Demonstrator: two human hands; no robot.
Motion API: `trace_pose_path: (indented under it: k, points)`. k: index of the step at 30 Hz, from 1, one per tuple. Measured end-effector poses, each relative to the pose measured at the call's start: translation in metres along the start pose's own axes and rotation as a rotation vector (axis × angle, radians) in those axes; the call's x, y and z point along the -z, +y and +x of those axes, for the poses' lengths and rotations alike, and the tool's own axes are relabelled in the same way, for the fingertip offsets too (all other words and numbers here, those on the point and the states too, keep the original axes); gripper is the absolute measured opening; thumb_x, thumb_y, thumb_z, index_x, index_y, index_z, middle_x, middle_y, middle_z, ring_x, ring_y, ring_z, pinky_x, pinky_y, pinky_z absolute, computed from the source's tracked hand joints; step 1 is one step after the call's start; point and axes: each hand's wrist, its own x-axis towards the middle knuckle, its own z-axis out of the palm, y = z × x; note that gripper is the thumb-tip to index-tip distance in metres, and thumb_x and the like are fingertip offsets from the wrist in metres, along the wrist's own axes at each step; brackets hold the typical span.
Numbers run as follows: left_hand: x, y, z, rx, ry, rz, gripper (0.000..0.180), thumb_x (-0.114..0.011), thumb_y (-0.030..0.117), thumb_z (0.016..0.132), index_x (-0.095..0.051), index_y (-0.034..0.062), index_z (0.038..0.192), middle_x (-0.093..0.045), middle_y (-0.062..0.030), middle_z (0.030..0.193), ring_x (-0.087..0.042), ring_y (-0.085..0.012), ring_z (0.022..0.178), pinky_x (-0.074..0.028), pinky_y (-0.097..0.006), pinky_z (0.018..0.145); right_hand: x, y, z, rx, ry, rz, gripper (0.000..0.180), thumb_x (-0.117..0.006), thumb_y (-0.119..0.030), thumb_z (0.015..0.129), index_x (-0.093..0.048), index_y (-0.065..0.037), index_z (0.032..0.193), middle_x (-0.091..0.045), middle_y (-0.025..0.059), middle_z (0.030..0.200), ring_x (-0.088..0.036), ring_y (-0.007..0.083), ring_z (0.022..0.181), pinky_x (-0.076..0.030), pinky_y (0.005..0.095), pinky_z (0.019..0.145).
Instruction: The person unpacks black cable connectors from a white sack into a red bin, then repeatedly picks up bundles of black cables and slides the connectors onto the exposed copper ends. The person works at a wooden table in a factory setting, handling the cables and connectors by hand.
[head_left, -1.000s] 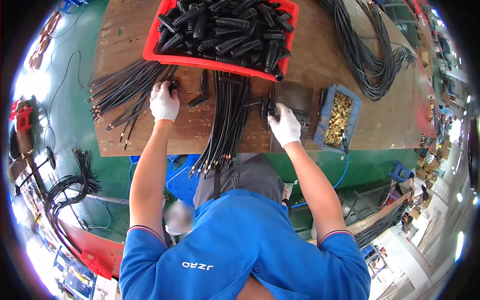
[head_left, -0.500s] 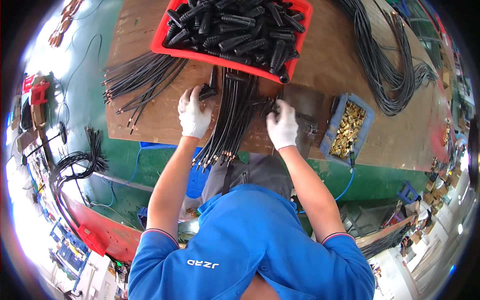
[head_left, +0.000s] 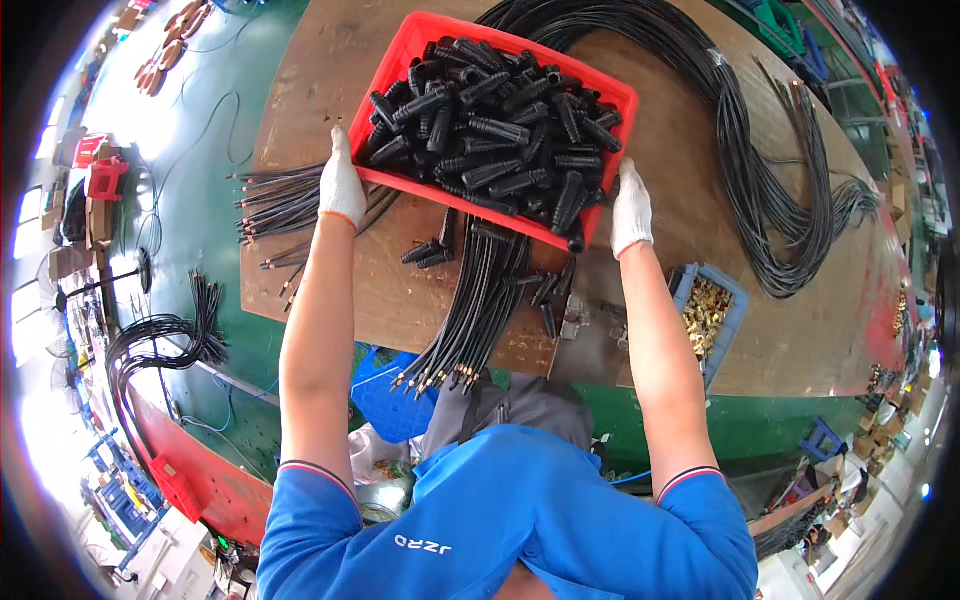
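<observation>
The left hand [head_left: 342,185] and right hand [head_left: 631,208], both in white knitted gloves, hold the red rectangular plastic tray [head_left: 400,65] from 2 opposite sides, fingers fairly straight; whether they hook underneath is hidden. The tray, heaped with black ribbed plastic sleeves [head_left: 500,130], is at the brown wooden surface's [head_left: 370,270] far middle. Level, even support should help prevent spilling.

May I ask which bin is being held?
The red bin of black parts, between left hand and right hand; neither touches the blue bin of gold pieces.
</observation>
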Motion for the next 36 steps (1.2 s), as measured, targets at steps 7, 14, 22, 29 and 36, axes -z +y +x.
trace_pose_path:
  k: [7, 14, 22, 29, 36]
  points:
    - [-0.005, -0.007, -0.003, -0.119, -0.042, 0.114, 0.052, -0.06, 0.044, 0.108, -0.067, -0.0001, 0.134, -0.074, -0.0076, 0.119, -0.071, -0.0168, 0.099, -0.058, -0.031, 0.085, -0.022, -0.008, 0.003, -0.045, 0.075, 0.125, 0.066, -0.049, -0.051, 0.11, -0.062, 0.008, 0.138, -0.067, 0.0112, 0.134, -0.059, 0.0186, 0.118, -0.045, 0.0346, 0.105]
    - [-0.028, -0.001, 0.007, -0.172, 0.006, 0.06, 0.045, -0.061, 0.035, 0.109, -0.066, -0.0019, 0.135, -0.074, -0.0096, 0.119, -0.071, -0.0172, 0.096, -0.059, -0.03, 0.084, -0.028, -0.042, 0.034, 0.064, 0.117, -0.181, 0.073, -0.051, -0.057, 0.107, -0.066, 0.01, 0.131, -0.071, 0.012, 0.123, -0.06, 0.0182, 0.111, -0.047, 0.0346, 0.098]
    - [-0.062, 0.021, 0.082, -0.262, -0.098, 0.049, 0.048, -0.061, 0.035, 0.108, -0.065, -0.006, 0.133, -0.072, -0.0126, 0.11, -0.069, -0.0212, 0.072, -0.061, -0.035, 0.056, -0.054, -0.092, 0.123, 0.132, 0.095, -0.447, 0.101, -0.046, -0.078, 0.096, -0.063, 0.014, 0.132, -0.069, 0.0245, 0.127, -0.064, 0.0314, 0.117, -0.047, 0.0422, 0.101]
    - [-0.081, 0.024, 0.134, -0.257, -0.122, 0.078, 0.034, -0.065, 0.037, 0.106, -0.072, 0.0082, 0.122, -0.067, -0.003, 0.076, -0.058, -0.014, 0.055, -0.051, -0.03, 0.051, -0.053, -0.11, 0.223, 0.183, 0.058, -0.424, 0.092, -0.05, -0.071, 0.1, -0.06, 0.012, 0.139, -0.068, 0.0255, 0.133, -0.065, 0.0331, 0.121, -0.052, 0.043, 0.099]
    - [-0.097, 0.024, 0.117, -0.283, -0.166, 0.119, 0.043, -0.06, 0.047, 0.107, -0.07, 0.0096, 0.127, -0.063, -0.0032, 0.077, -0.058, -0.0152, 0.055, -0.055, -0.036, 0.051, -0.058, -0.118, 0.19, 0.185, -0.039, -0.346, 0.087, -0.049, -0.067, 0.102, -0.055, 0.008, 0.146, -0.06, 0.0234, 0.147, -0.056, 0.0316, 0.136, -0.044, 0.0395, 0.111]
